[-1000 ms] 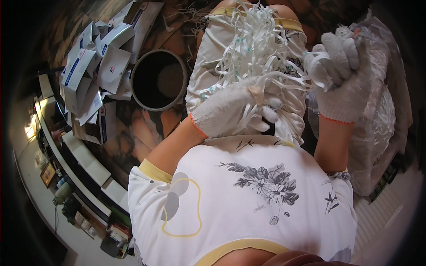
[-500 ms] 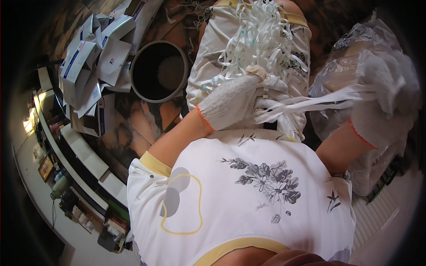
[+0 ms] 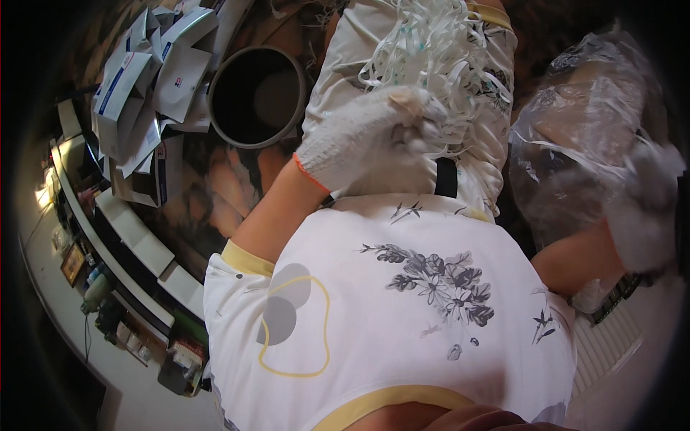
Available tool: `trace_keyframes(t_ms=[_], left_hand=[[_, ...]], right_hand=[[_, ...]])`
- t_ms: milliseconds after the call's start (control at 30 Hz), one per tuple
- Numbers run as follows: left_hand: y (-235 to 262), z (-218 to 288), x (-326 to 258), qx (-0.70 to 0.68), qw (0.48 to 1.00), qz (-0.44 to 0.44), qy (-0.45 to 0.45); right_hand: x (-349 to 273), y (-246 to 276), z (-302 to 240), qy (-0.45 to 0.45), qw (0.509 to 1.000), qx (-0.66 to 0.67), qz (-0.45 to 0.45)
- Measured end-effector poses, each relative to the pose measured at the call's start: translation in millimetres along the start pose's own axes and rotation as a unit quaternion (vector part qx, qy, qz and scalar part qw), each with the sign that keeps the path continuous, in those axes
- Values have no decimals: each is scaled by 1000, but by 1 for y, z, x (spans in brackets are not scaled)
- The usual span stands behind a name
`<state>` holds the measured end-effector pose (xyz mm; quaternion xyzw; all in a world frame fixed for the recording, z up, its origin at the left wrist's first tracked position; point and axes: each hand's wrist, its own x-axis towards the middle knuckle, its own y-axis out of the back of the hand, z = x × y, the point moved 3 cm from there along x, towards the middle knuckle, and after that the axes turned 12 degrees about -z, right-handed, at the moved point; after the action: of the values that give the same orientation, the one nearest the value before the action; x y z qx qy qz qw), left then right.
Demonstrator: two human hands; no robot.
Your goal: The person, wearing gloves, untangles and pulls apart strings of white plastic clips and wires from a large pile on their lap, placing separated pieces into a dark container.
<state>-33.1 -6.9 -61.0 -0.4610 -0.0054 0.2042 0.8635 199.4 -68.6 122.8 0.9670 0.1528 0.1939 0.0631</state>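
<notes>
My left hand (image 3: 374, 136), in a white knit glove with an orange cuff, is over my lap with its fingers curled. Motion blurs the fingertips, so what they hold cannot be made out. Against them lies a tangled heap of narrow white straps (image 3: 431, 57) with small green marks, spread over my patterned trousers. My right hand (image 3: 643, 212), gloved the same way, is far out at the right edge beside a clear plastic bag (image 3: 553, 172). It is smeared by motion and its fingers are hidden. A black strip (image 3: 445, 177) shows on my lap below the straps.
A round dark bin (image 3: 256, 98) with a pale rim stands on the marbled floor to the left of my legs. Further left is a pile of white and blue cardboard boxes (image 3: 129, 93). A long shelf (image 3: 108, 237) with small items runs along the left.
My right hand has swung further right and nearer to me. The white strips that stretched between my hands no longer span the gap. My left hand has shifted slightly left and away from me.
</notes>
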Motion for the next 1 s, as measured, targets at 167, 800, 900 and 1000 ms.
trace_keyframes(t_ms=[167,800,900,1000], left_hand=[[7,18,-13,63,996,39,-51],[-49,47,24,484,871,-8,-87],[-58,39,44,636,730,-49,-245],[-57,39,48,727,665,-71,-157]], right_hand=[[-20,-12,77,43,888,-161,-428],[-52,-16,68,-80,763,-134,-627],[-47,-7,48,14,765,-125,-632],[-41,-2,33,-36,830,86,-550]])
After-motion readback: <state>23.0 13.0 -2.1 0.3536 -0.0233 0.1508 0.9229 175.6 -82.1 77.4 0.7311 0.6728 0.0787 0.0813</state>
